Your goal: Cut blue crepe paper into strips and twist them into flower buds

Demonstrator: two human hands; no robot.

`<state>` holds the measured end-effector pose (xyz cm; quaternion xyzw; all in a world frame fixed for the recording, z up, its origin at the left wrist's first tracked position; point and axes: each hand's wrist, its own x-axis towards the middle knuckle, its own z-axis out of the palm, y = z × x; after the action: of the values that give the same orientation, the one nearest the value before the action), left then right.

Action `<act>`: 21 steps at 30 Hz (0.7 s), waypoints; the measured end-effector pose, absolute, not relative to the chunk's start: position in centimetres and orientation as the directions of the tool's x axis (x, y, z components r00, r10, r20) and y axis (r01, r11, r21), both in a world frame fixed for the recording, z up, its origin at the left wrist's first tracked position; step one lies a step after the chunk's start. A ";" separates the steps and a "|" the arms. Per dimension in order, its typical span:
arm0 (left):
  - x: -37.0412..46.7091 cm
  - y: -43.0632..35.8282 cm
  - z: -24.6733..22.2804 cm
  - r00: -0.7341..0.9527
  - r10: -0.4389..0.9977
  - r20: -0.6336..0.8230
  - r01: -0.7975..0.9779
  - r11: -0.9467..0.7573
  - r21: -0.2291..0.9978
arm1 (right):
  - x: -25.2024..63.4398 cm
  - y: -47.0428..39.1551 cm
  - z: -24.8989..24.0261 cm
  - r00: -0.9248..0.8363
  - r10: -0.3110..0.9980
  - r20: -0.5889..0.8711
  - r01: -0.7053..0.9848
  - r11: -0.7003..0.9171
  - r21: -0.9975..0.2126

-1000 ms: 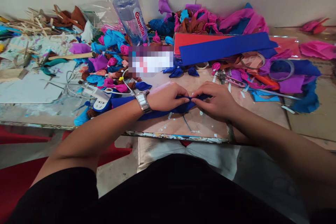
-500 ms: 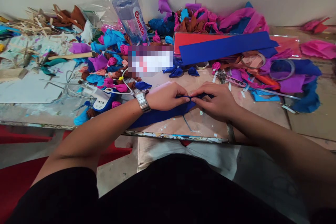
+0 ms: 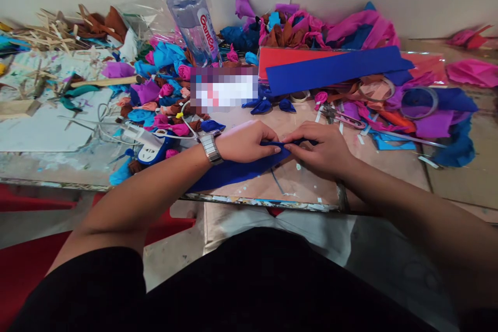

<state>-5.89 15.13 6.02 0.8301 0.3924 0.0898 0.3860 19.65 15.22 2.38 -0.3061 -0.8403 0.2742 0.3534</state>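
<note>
A strip of dark blue crepe paper stretches from under my left wrist up to both hands over the table. My left hand, with a metal watch on its wrist, pinches the strip's upper edge between thumb and forefinger. Close beside it, my right hand pinches the same edge, fingertips almost meeting the left ones. A dark blue part of the paper shows behind the right fingers. Just beyond my hands lie small folded blue paper pieces.
A water bottle stands at the back among crumpled coloured paper. Flat blue strips rest on a red packet. Scissors and tape rolls lie to the right. A power strip and pliers are on the left.
The fingertips have drawn slightly apart, and a little more blue paper shows between and below them. Otherwise the scene looks the same.
</note>
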 end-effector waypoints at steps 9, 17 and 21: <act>-6.2 15.6 6.2 0.717 0.657 -0.233 0.483 -0.227 0.846 | 19.9 15.2 2.6 -0.639 0.608 0.471 0.267 0.749 -0.606; -6.3 15.8 6.3 0.725 0.647 -0.235 0.453 -0.192 0.870 | 19.8 15.3 2.6 -0.640 0.580 0.504 0.251 0.778 -0.576; -6.2 15.8 6.2 0.707 0.668 -0.233 0.468 -0.194 0.862 | 19.8 15.2 2.7 -0.635 0.574 0.517 0.255 0.787 -0.562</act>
<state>-6.18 15.78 6.20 0.7664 0.3705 0.0973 0.5156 19.80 15.20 2.67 -0.2366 -0.8757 0.2247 0.3558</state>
